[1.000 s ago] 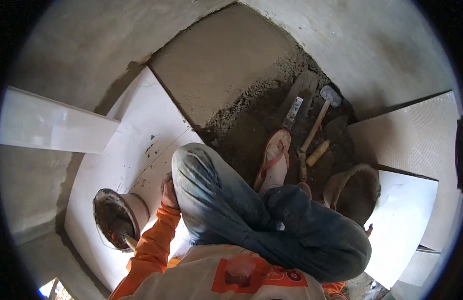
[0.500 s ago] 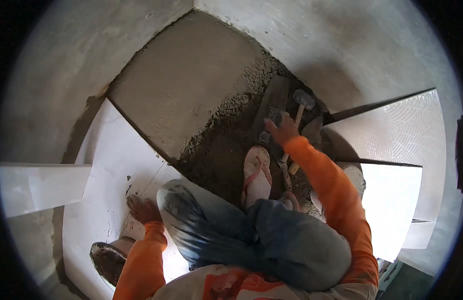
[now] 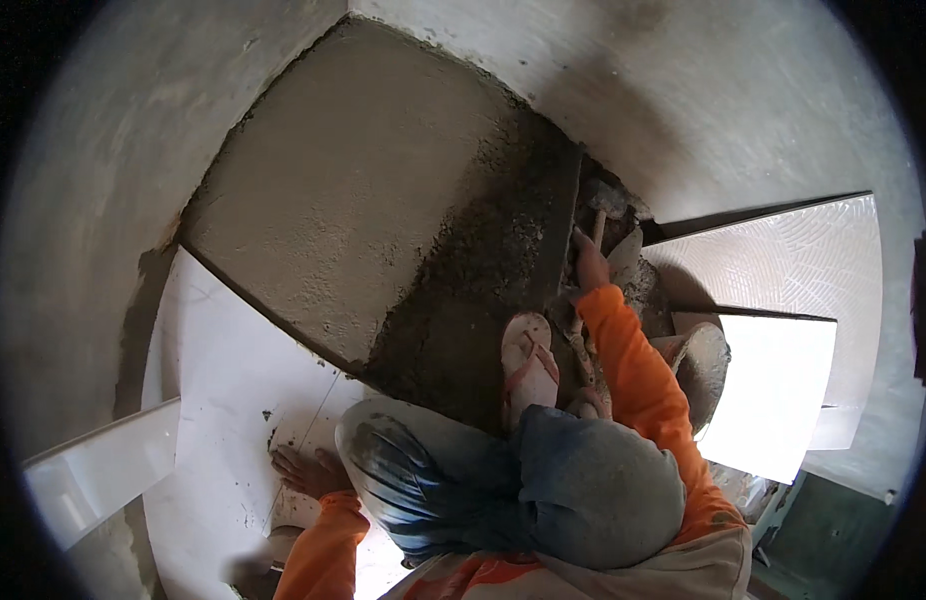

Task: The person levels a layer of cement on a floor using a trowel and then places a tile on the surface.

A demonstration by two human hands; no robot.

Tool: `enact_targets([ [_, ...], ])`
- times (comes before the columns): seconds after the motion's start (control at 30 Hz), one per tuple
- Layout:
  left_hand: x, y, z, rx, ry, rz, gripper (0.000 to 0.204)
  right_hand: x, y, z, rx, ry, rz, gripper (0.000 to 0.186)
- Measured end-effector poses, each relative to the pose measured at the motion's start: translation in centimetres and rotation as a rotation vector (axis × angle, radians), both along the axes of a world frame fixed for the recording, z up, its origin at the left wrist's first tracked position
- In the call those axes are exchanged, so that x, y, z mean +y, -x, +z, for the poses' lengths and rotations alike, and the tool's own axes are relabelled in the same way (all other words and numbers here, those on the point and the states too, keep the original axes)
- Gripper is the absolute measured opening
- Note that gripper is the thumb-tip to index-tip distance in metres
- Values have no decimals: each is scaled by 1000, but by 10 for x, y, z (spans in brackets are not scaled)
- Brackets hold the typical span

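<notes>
My right hand (image 3: 590,264) is closed round the handle of a long flat plastering float (image 3: 559,232), which stands tilted on its edge at the border of the mortar. Its handle is mostly hidden behind the board and my fingers. Close beside that hand lie a rubber mallet (image 3: 603,200) and a trowel blade (image 3: 626,256). My left hand (image 3: 308,472) lies flat with spread fingers on a white floor tile (image 3: 233,370). Beyond it stretches a bed of smoothed grey mortar (image 3: 313,190), with a rough dark edge on the right.
Concrete walls (image 3: 703,90) meet at the far corner. Large tiles (image 3: 783,250) lean at the right, near a mortar-stained bucket (image 3: 703,365). A narrow tile strip (image 3: 113,460) is at the left. My sandalled foot (image 3: 529,370) stands beside the mortar.
My right hand has tipped the float from lying nearly flat up onto its edge. My left hand stays flat on the tile. The view has shifted slightly.
</notes>
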State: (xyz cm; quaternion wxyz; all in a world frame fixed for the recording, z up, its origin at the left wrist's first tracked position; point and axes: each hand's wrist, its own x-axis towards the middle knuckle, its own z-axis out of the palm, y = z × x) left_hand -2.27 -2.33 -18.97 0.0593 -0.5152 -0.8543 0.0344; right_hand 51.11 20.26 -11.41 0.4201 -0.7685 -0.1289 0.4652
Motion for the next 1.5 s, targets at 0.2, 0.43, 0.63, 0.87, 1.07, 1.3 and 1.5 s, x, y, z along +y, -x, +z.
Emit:
enact_targets([
  [0.2, 5, 2, 7, -39, 114, 76, 74, 63, 27, -87, -177, -187, 45, 73],
  [0.43, -2, 7, 7, -66, 90, 42, 74, 74, 70, -23, -34, -66, 39, 86],
  [0.63, -4, 6, -5, 11, -8, -60, 75, 115, 96, -7, -274, 114, -7, 97],
  [0.87, 1, 1, 11, -89, 93, 25, 73, 96, 61, 12, -518, 116, 266, 93],
  [1.07, 1, -1, 12, -68, 66, 6, 74, 163, -9, 53, -1047, 228, 809, 91],
  [1.3, -1, 9, 1, -89, 75, 24, 73, 156, -1, 1, -1055, 144, 846, 80],
  [1.5, 4, 1, 14, -47, 28, -17, 71, 82, 64, 14, -1029, 20, 1089, 61],
])
